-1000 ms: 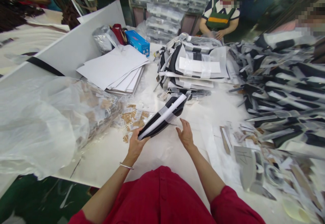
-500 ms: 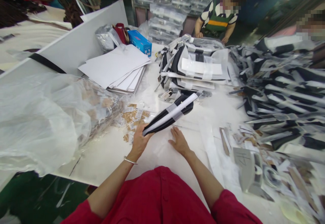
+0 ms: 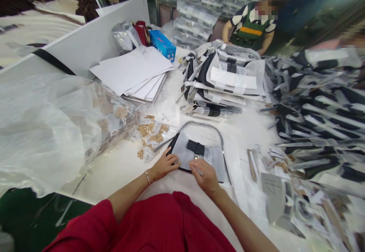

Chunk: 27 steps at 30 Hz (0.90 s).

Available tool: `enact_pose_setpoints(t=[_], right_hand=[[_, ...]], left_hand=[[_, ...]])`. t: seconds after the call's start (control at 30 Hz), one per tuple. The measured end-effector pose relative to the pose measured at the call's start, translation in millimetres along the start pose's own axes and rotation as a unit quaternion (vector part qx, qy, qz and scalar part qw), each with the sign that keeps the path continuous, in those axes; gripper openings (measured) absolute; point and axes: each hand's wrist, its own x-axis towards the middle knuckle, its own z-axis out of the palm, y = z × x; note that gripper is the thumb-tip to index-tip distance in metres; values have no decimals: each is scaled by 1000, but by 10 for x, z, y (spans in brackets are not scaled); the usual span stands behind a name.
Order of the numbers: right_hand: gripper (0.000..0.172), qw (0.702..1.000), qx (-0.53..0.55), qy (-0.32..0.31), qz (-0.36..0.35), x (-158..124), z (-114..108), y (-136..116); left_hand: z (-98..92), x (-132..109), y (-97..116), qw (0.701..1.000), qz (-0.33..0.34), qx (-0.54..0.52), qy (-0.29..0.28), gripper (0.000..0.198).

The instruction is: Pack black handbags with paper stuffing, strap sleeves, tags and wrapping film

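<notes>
A flat grey bag (image 3: 199, 151) with a black clasp tab and a curved grey strap lies on the white table (image 3: 119, 172) right in front of me. My left hand (image 3: 165, 164) rests on the bag's near left corner, fingers bent and pressing down on it. My right hand (image 3: 205, 174) lies on the bag's near edge just below the black tab, fingers curled against the surface. Both sleeves are red.
A stack of bagged black-and-white bags (image 3: 225, 80) stands beyond, with a larger heap (image 3: 319, 103) at right. White sheets (image 3: 134, 73), a blue box (image 3: 162, 44), small paper tags (image 3: 149, 134) and a big clear plastic bag (image 3: 48, 126) lie left. A person in a striped shirt (image 3: 251, 19) stands across the table.
My left hand held the bag tilted up off the table; now the bag lies flat in front of me, and both hands have come down onto its near edge.
</notes>
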Motion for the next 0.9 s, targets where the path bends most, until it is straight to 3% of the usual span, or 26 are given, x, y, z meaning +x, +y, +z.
enact_pose_setpoints(t=[0.1, 0.2, 0.3, 0.37, 0.47, 0.53, 0.7, 0.9], right_hand=[[22, 981, -35, 63, 181, 418, -159, 475], [32, 930, -109, 18, 351, 748, -212, 930], [55, 882, -186, -28, 432, 946, -159, 1202], [70, 859, -209, -25, 467, 1020, -100, 1300], [82, 839, -220, -6, 498, 1069, -26, 1402], [81, 841, -204, 0, 502, 1071, 6, 1467], [71, 865, -99, 78, 485, 1051, 82, 1571], [47, 911, -3, 120, 394, 1201, 200, 1443]], left_hand=[[127, -68, -45, 997, 26, 57, 44, 25], [215, -95, -45, 995, 15, 77, 60, 24], [248, -112, -42, 996, 3, 72, 62, 26], [243, -118, -49, 996, 4, 67, 60, 27], [212, -101, -73, 996, 15, 65, 57, 26], [190, -60, -91, 996, 28, 66, 57, 25], [183, 103, -133, 995, 58, 61, 44, 24], [229, 206, -123, 995, 66, 52, 49, 23]])
